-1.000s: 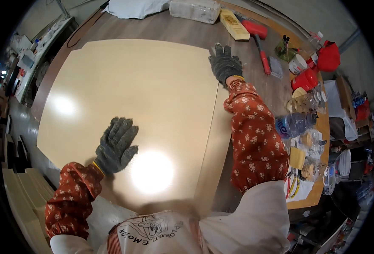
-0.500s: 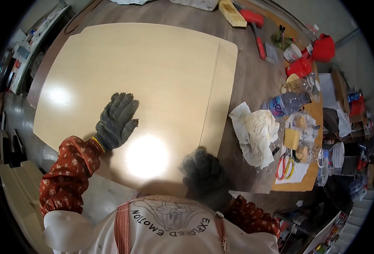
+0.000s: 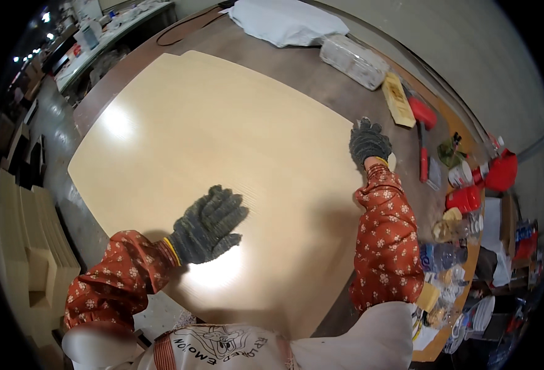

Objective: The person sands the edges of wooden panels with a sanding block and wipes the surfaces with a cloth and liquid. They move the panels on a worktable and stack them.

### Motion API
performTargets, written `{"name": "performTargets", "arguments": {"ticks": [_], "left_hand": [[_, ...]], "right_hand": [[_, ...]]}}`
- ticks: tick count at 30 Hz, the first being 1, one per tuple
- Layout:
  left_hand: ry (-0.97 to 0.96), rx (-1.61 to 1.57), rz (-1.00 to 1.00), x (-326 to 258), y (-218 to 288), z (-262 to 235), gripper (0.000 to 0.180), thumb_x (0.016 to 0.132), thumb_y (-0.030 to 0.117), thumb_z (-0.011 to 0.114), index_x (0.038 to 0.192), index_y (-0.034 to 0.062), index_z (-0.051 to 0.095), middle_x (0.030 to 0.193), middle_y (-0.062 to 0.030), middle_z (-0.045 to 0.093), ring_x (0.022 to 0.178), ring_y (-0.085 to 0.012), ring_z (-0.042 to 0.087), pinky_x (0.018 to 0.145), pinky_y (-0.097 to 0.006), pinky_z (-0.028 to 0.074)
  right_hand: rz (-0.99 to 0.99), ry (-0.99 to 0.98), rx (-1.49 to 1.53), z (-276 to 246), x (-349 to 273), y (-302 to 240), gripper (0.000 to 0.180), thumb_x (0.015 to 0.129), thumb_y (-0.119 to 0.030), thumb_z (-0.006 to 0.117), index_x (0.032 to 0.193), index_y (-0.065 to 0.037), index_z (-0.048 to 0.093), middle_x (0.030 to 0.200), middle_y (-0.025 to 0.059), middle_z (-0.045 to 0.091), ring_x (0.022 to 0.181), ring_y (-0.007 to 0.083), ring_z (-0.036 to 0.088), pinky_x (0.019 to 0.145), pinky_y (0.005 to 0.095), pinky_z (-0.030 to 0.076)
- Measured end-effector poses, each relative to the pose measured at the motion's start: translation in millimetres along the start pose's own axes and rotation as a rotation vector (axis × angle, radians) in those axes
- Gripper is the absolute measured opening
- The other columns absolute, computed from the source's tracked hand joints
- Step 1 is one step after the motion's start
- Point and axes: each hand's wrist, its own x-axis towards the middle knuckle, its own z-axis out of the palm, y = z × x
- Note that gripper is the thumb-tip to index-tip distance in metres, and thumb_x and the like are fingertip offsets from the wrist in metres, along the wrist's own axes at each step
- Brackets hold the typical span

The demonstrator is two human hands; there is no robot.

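A large pale wood-grain panel (image 3: 235, 135) with curved sides and glossy light reflections lies on the worktable. My left hand (image 3: 209, 223), in a dark grey knitted glove, rests flat on its near part with the fingers stretched out. My right hand (image 3: 369, 142), gloved the same way, reaches to the panel's far right edge. Its fingers look extended over the rim, and nothing shows in them. Beside the right wrist, a small pale object (image 3: 391, 161) is partly hidden by the glove. Red flowered sleeves cover both forearms.
Along the table's right side stand a yellow block (image 3: 398, 100), a red-handled hammer (image 3: 423, 139), red containers (image 3: 463, 199) and a plastic bottle (image 3: 441, 256). A wrapped block (image 3: 354, 61) and white cloth (image 3: 284, 21) lie at the back. Stacked boards (image 3: 34, 240) stand at left.
My right hand has gone from the near right of the panel up to its far right edge. My left hand stays flat on the surface. The view has turned, shifting the scene.
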Motion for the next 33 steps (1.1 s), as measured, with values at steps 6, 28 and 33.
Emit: {"name": "performTargets", "arguments": {"ticks": [6, 28, 33], "left_hand": [[-0.012, -0.038, 0.002, 6.1, -0.3, 1.1, 0.056, 0.089, 0.034, 0.062, 0.135, 0.0052, 0.051, 0.14, -0.0198, 0.047, 0.132, -0.0389, 0.042, 0.109, -0.054, 0.034], [0.069, 0.305, -0.665, -225.0, -321.1, -115.3, 0.06, 0.092, 0.028, 0.059, 0.143, 0.002, 0.039, 0.144, -0.0272, 0.039, 0.128, -0.0438, 0.043, 0.104, -0.05, 0.036], [0.094, 0.217, -0.684, -258.9, -323.2, -134.9, 0.057, 0.091, 0.021, 0.061, 0.141, 0.0001, 0.043, 0.14, -0.0266, 0.045, 0.122, -0.042, 0.049, 0.101, -0.048, 0.039]], "right_hand": [[-0.149, 0.364, 0.23, 32.0, 18.1, -144.7, 0.03, 0.08, -0.033, 0.064, 0.101, -0.011, 0.063, 0.095, 0.0148, 0.067, 0.09, 0.0339, 0.067, 0.076, 0.0467, 0.053], [-0.015, 0.157, -0.063, 98.9, 154.6, -416.1, 0.043, 0.085, -0.034, 0.058, 0.121, -0.012, 0.058, 0.115, 0.0162, 0.061, 0.105, 0.0318, 0.063, 0.085, 0.0427, 0.05], [-0.32, 0.024, -0.092, 28.9, 95.8, -430.7, 0.05, 0.096, -0.035, 0.04, 0.142, -0.017, 0.041, 0.147, 0.0197, 0.039, 0.129, 0.0385, 0.046, 0.102, 0.0568, 0.037]]}}
